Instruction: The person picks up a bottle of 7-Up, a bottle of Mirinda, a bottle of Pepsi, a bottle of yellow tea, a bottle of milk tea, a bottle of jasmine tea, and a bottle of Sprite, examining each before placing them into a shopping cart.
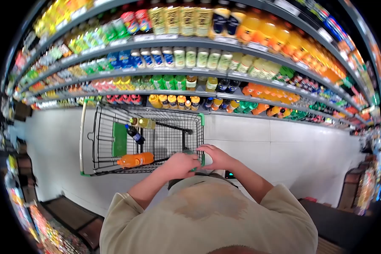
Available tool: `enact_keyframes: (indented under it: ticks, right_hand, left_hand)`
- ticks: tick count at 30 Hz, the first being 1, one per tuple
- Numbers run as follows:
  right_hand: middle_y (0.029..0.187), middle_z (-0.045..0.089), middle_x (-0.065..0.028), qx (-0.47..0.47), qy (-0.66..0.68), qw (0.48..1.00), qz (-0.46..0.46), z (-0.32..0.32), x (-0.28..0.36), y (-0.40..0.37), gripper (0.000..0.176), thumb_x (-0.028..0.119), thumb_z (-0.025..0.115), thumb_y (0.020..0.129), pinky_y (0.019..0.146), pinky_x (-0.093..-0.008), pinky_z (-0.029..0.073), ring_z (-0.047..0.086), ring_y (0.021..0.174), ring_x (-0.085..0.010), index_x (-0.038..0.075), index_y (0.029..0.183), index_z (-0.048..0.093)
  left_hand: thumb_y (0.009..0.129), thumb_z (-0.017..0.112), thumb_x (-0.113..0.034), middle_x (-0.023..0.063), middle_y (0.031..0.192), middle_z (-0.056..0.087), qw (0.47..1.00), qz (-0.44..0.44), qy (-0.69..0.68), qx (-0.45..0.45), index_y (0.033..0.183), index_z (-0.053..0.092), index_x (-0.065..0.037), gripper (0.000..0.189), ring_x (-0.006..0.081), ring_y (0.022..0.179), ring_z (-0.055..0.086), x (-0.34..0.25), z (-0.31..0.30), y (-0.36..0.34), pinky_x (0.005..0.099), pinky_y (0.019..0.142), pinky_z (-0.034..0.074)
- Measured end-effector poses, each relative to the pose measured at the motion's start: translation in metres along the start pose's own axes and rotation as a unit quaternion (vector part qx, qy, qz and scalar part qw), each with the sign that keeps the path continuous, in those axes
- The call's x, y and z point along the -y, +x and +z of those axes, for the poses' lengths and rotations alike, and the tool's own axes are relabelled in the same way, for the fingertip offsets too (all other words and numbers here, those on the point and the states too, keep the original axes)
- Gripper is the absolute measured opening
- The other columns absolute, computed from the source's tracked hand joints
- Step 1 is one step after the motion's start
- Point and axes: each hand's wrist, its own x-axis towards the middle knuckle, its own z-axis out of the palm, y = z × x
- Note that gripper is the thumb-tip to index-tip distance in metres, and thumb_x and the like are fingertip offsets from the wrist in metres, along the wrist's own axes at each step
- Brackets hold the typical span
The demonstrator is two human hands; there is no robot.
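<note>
The main weak point lies where both hands meet, at the cart's near right corner: a small pale item shows there, between the right hand and the green corner fitting. The right hand's thumb and fingers stand apart around that item, but I cannot tell how firmly they bear on it, if at all; the left hand is curled beside it with its fingertips hidden, so what it holds, if anything, I cannot tell either. If the pale item is loose and the grip is slack, it could slip off the corner, falling inward through the cart or outward onto the pale floor. Fingers this close to wire and fitting could also be pinched should the cart shift — a knock against its side would be enough. Inside, the orange bottle lies on its side along the near part, the dark bottle slants by the green panel on the left, and the pale yellow bottles lie on the far side. Being round, they could roll and bump one another if the cart were jerked or turned sharply. The stocked shelves run close along the cart's far side, so a push that way might scrape the low rows and tip bottles off.
</note>
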Motion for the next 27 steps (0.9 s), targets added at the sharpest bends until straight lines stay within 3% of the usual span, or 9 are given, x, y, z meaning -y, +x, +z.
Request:
enact_keyframes:
  ticks: [5,9,12,17,18,19,22,24,27]
  right_hand:
    - [0.126,0.059,-0.0146,-0.054,0.102,0.991,-0.065,-0.032,0.021,-0.089,0.081,0.024,0.09,0.061,0.1,-0.0415,0.047,0.058,0.117,-0.0321,0.008,0.131,0.053]
    - [0.118,0.063,-0.0072,-0.205,0.275,0.937,0.065,-0.049,0.023,-0.184,0.075,0.022,0.088,0.065,0.096,-0.0364,0.048,0.06,0.112,-0.0194,0.008,0.13,0.053]
    - [0.123,0.061,-0.0078,-0.286,0.405,0.868,0.018,-0.071,0.02,-0.247,0.085,0.025,0.089,0.065,0.097,-0.0381,0.049,0.062,0.109,-0.0166,0.008,0.137,0.046]
    - [0.121,0.06,-0.0098,-0.403,0.492,0.769,-0.06,-0.128,0.063,-0.326,0.091,0.029,0.089,0.069,0.097,-0.0385,0.049,0.061,0.111,-0.0215,0.005,0.141,0.04]
    - [0.121,0.06,-0.0102,-0.457,0.511,0.725,-0.068,-0.128,0.058,-0.336,0.09,0.029,0.088,0.07,0.097,-0.0382,0.049,0.061,0.111,-0.0215,0.004,0.141,0.039]
    - [0.121,0.06,-0.0105,-0.507,0.529,0.677,-0.076,-0.133,0.058,-0.344,0.09,0.03,0.087,0.071,0.096,-0.038,0.049,0.061,0.111,-0.0216,0.003,0.141,0.038]
    - [0.119,0.06,-0.0105,-0.602,0.389,0.698,0.0,-0.163,0.075,-0.359,0.08,0.026,0.085,0.075,0.094,-0.0369,0.05,0.061,0.107,-0.02,0.002,0.136,0.04]
    - [0.117,0.061,-0.0098,-0.671,0.292,0.679,0.057,-0.186,0.068,-0.361,0.069,0.021,0.083,0.077,0.093,-0.0364,0.05,0.061,0.105,-0.019,0.002,0.131,0.045]
    - [0.115,0.061,-0.0093,-0.677,0.346,0.649,0.036,-0.225,0.043,-0.363,0.067,0.02,0.083,0.077,0.093,-0.0362,0.051,0.061,0.105,-0.0187,0.002,0.131,0.046]
  left_hand:
    - [0.079,0.072,-0.018,0.0046,0.085,0.058,0.984,0.132,-0.117,0.018,0.093,0.065,-0.018,0.015,0.0316,0.072,0.062,-0.114,-0.033,0.097,0.0419,0.059,0.049]
    - [0.081,0.072,-0.017,0.0029,0.083,0.057,0.979,0.176,-0.094,-0.041,0.103,0.064,-0.014,0.024,0.0209,0.072,0.06,-0.178,-0.011,0.176,0.0323,0.062,0.048]
    - [0.083,0.068,0.0,-0.0022,0.099,0.048,0.85,0.094,-0.511,-0.087,0.129,0.051,-0.007,0.05,0.0049,0.08,0.047,-0.202,0.028,0.237,0.0209,0.073,0.044]
    - [0.09,0.064,-0.036,0.0099,0.131,0.047,0.775,0.169,-0.607,0.044,0.146,0.032,-0.008,0.07,0.0191,0.114,0.051,-0.227,0.115,0.309,0.0308,0.096,0.044]
    - [0.089,0.062,-0.047,0.0114,0.141,0.043,0.78,0.085,-0.607,0.122,0.149,0.029,-0.007,0.079,0.0228,0.125,0.049,-0.228,0.128,0.308,0.0373,0.102,0.043]
    - [0.089,0.063,-0.048,0.011,0.146,0.041,0.74,0.108,-0.652,0.124,0.152,0.025,-0.008,0.084,0.0272,0.128,0.05,-0.238,0.153,0.311,0.0402,0.098,0.047]
    - [0.089,0.059,-0.056,0.0141,0.143,0.047,0.621,0.03,-0.746,0.241,0.151,0.03,-0.008,0.084,0.0347,0.123,0.056,-0.25,0.183,0.32,0.0463,0.093,0.052]
    - [0.088,0.052,-0.065,0.0198,0.134,0.056,0.375,-0.085,-0.833,0.399,0.147,0.04,-0.007,0.083,0.0409,0.112,0.062,-0.256,0.189,0.329,0.0522,0.088,0.054]
    - [0.088,0.047,-0.07,0.0221,0.123,0.062,0.355,-0.107,-0.841,0.394,0.141,0.047,-0.007,0.083,0.0441,0.105,0.064,-0.251,0.196,0.368,0.0522,0.081,0.056]
